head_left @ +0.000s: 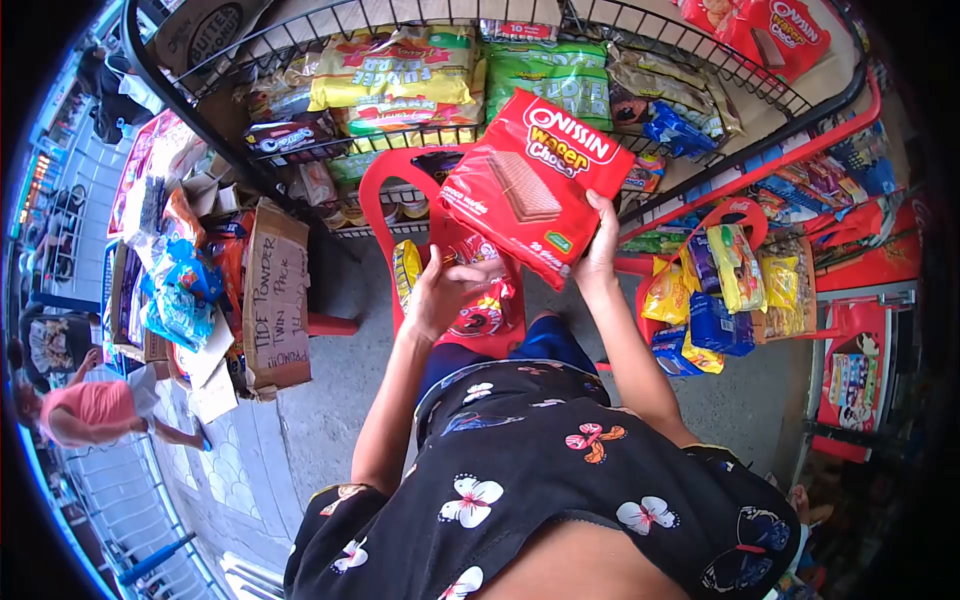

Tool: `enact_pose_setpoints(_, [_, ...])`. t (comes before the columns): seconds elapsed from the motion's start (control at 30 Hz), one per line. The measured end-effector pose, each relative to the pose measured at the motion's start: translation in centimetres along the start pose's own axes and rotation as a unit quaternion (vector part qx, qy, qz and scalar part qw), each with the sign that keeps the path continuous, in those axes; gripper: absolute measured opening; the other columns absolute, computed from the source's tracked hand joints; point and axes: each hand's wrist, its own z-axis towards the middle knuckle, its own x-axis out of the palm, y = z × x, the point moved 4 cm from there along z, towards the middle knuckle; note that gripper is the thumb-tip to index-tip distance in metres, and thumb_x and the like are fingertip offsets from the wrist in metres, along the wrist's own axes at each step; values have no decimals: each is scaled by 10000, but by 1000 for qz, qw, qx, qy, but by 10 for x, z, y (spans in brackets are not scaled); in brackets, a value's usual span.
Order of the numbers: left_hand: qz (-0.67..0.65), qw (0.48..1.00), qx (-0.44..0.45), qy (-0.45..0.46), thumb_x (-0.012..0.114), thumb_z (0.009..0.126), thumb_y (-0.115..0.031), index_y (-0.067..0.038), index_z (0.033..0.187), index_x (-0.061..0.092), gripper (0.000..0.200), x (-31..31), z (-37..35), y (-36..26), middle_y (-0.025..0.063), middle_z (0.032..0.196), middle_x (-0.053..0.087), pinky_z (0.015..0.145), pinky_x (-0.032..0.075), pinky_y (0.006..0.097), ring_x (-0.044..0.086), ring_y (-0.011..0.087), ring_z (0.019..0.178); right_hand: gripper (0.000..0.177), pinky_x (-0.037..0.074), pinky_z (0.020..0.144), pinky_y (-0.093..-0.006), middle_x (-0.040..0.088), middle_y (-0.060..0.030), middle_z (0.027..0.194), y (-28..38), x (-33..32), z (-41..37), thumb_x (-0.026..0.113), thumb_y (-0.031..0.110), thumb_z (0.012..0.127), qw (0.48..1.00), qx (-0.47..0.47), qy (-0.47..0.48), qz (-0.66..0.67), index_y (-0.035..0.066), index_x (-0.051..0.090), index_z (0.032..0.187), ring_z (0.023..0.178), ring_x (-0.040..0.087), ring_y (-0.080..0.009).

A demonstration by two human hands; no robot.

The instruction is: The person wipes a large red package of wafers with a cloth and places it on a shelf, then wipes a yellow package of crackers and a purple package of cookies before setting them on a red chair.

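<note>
A: Report grip, 2 hands.
B: Right hand [600, 240] clamps the red wafer pack [525, 180] at its right edge. Left hand [445, 290] (fingers curled) grips its lower left corner.
A: Pack position?
B: Held tilted above the red chair [375, 200], before the wire rack [745, 160].

A black wire rack [770, 85] carries yellow snack packs [395, 65], green packs [550, 75] and a dark cookie pack [285, 140].

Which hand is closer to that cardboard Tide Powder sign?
Left. The left hand sits below the Nissin wafer pack, towards the cardboard sign; the right hand grips its far side, farther off.
</note>
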Motion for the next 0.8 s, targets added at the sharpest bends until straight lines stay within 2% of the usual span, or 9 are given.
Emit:
enact_pose_setpoints(0.1, [314, 890, 136, -301, 475, 966, -285, 47, 1128, 603, 391, 1, -14, -32, 154, 1129, 627, 928, 447, 356, 600, 239, 1055, 501, 485, 878, -357, 614, -92, 1079, 14, -1, 5, 685, 161, 751, 987, -73, -32, -140, 20, 513, 1200, 970, 607, -188])
enact_pose_setpoints(0.13, [424, 813, 258, -304, 535, 924, -139, 51, 1152, 583, 300, 9, -13, -46, 171, 1125, 622, 846, 487, 304, 601, 195, 1046, 476, 489, 862, -344, 623, -89, 1063, 13, 5, 2, 692, 153, 748, 974, -107, -13, -199, 14, 533, 1175, 947, 613, -179])
enact_pose_setpoints(0.27, [426, 840, 280, -187, 619, 886, -199, 26, 1334, 415, 541, 100, 12, -51, 159, 1235, 550, 978, 403, 331, 529, 225, 1135, 364, 507, 754, -307, 664, -58, 976, -3, 54, -33, 702, 106, 760, 896, -169, 45, -408, -17, 587, 1082, 844, 628, -139])
enact_pose_setpoints(0.33, [421, 835, 314, -165, 682, 847, -239, 5, 1377, 341, 676, 108, 19, -48, 121, 1289, 503, 1013, 368, 333, 489, 204, 1175, 491, 438, 935, -393, 573, -169, 1205, -20, 79, -59, 676, 70, 742, 805, -290, 69, -513, -19, 538, 1205, 1111, 553, -274])
enact_pose_setpoints(0.4, [197, 942, 250, -112, 673, 851, -284, -16, 1335, 383, 625, 88, 18, -42, 123, 1286, 504, 1020, 383, 371, 497, 236, 1184, 577, 348, 1040, -446, 452, -206, 1354, -29, 75, -70, 669, 75, 729, 723, -365, 149, -568, 5, 507, 1278, 1280, 404, -358])
enact_pose_setpoints(0.5, [-71, 968, 222, -88, 483, 930, -469, -33, 1322, 424, 589, 49, 18, -20, 153, 1287, 519, 1000, 428, 417, 527, 289, 1165, 577, 297, 1081, -467, 410, -171, 1412, -24, 67, -78, 646, 96, 743, 668, -362, 230, -609, 57, 514, 1303, 1329, 341, -384])
enact_pose_setpoints(0.57, [-181, 965, 188, 23, 500, 927, -455, -15, 1302, 456, 580, 54, 8, -27, 128, 1266, 548, 1026, 395, 387, 516, 236, 1182, 542, 271, 1098, -463, 421, -151, 1411, -24, 68, -83, 634, 113, 754, 564, -359, 331, -665, 83, 539, 1287, 1338, 338, -362])
enact_pose_setpoints(0.73, [-94, 972, 206, -69, 530, 920, -408, -19, 1328, 425, 573, 54, 11, -37, 142, 1310, 515, 1040, 377, 435, 506, 259, 1199, 618, 152, 1065, -634, 283, -136, 1494, -4, 80, -46, 633, 186, 790, 559, -360, 250, -704, 187, 439, 1376, 1378, 227, -383])
enact_pose_setpoints(0.8, [-22, 977, 211, -24, 590, 889, -244, -13, 1321, 422, 518, 64, 11, -46, 146, 1302, 514, 1025, 385, 439, 505, 271, 1197, 466, 203, 1080, -565, 410, -154, 1409, 12, 74, 7, 589, 139, 849, 708, -359, 138, -592, 96, 500, 1304, 1326, 331, -385])
